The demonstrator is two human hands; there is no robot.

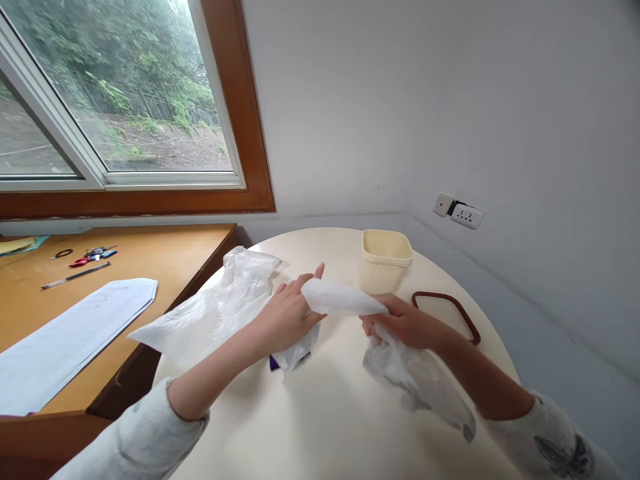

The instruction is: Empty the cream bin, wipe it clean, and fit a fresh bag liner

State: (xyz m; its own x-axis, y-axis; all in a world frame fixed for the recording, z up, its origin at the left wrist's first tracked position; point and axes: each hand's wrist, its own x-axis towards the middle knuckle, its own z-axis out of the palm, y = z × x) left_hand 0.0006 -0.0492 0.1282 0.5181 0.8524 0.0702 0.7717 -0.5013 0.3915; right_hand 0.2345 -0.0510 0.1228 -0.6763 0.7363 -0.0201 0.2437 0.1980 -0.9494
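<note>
Twisting a white plastic bag (340, 299) between left hand (287, 317) and right hand (403, 323), both closed on it | roll half formed, tail loose | open container (385, 260) far on bench (325, 413)

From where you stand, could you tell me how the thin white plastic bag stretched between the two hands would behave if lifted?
Probably floppy: the plastic bag sags and crumples below the right hand. Likely very light, since the left hand holds it with loose fingers. Its thin, see-through film may tear or slip if pulled hard.
</note>
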